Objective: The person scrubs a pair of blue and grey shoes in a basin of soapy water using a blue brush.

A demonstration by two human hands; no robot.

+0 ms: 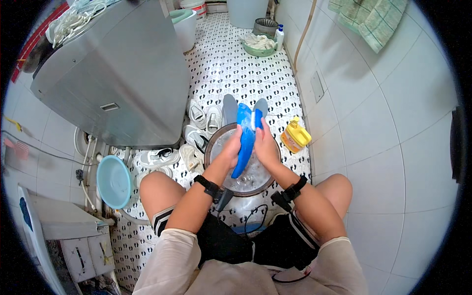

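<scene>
My left hand (232, 147) grips a long blue sole-shaped piece of footwear (246, 145), perhaps a slipper, held upright with soap lather on its upper part. In my right hand (266, 144) is a blue scrub brush (259, 118), its white bristles against the blue piece's right side. Both hands are over a round basin (243, 194) of sudsy water between my knees. Beyond the basin, two grey insole-shaped pieces, one on the left (230, 107) and one on the right (261, 106), are partly hidden by the blue piece and the basin.
Several white shoes (197, 136) crowd the basin's left side. A yellow pump bottle (295, 135) stands to its right by the tiled wall (372, 158). Left are a grey appliance (121, 81) and a light-blue basin (114, 180). Farther off sits a green basin of cloth (259, 51).
</scene>
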